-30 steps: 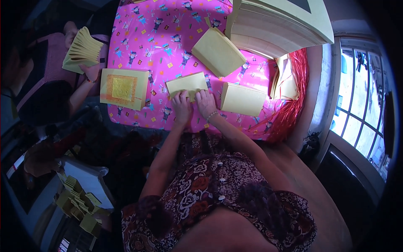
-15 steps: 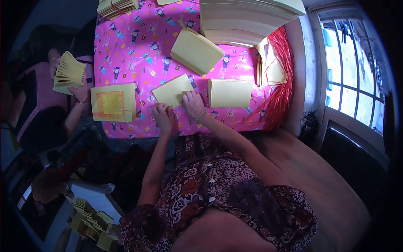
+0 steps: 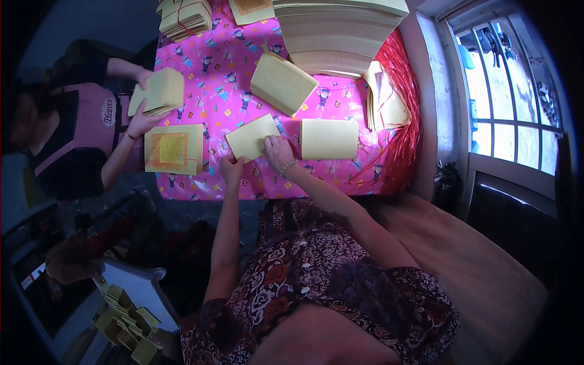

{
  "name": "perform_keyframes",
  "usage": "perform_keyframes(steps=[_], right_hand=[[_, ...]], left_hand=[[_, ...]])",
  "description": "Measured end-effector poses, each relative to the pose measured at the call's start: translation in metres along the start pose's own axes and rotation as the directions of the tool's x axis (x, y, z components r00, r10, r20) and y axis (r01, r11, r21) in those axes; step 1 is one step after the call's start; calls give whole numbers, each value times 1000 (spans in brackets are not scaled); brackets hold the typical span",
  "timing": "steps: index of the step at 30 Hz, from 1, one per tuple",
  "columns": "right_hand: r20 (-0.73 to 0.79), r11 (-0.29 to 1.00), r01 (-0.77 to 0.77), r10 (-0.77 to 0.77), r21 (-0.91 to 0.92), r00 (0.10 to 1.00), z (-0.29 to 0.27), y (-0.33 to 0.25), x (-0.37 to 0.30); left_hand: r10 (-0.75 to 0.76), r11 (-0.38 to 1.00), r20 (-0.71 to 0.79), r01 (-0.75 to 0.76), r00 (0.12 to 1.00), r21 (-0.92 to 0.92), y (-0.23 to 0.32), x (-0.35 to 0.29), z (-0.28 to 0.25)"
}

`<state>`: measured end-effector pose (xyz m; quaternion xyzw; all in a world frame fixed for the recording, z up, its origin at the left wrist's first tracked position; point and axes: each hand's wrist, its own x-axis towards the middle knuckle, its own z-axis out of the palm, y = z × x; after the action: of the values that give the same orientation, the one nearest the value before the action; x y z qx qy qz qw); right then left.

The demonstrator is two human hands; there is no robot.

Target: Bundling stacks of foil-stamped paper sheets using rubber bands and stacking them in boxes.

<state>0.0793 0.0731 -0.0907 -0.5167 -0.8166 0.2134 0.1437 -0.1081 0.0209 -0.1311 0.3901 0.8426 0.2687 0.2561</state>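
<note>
One floral-print blouse [image 3: 274, 267] with white buttons is filling the lower foreground. Two bare hands are working apart from each other. The left hand [image 3: 231, 167] is pinching the lower left corner of a yellow paper sheet [image 3: 251, 135], its thumb and fingers closing on it. The right hand [image 3: 278, 151], its wrist wearing a beaded bracelet [image 3: 288, 168], is resting with bent fingers on the sheet's right part; whether it is gripping, one cannot tell. The sheet is lying aslant near the front of a pink printed table cover [image 3: 261, 185]. One yellow paper stack [image 3: 329, 139] is lying to the right of it; one gold-patched yellow paper piece [image 3: 173, 149] is lying to the left. Beyond, one slanted yellow stack [image 3: 283, 84] is lying askew. At left, a co-worker's hands [image 3: 143, 120] are holding a thick yellow paper wad [image 3: 159, 91]. At right, red plastic strands [image 3: 409, 103] are hanging along the table's side. Farther off, one tall pale paper stack [image 3: 334, 42] is standing, and one string-tied bundle [image 3: 185, 18] is lying at upper left.
</note>
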Motion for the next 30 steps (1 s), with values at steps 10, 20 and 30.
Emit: perform_keyframes(steps=[10,20,30], right_hand=[[24,965,-43,38,258,999,-62,23,-59],[273,140,-334,335,932,902,-135,114,-156],[5,624,-407,542,667,840,-111,182,-162]], left_hand=[[-239,617,445,489,863,-616,67,-82,-34],[15,765,613,386,790,-515,131,-178,-8],[311,852,424,-52,850,-521,137,-126,94]])
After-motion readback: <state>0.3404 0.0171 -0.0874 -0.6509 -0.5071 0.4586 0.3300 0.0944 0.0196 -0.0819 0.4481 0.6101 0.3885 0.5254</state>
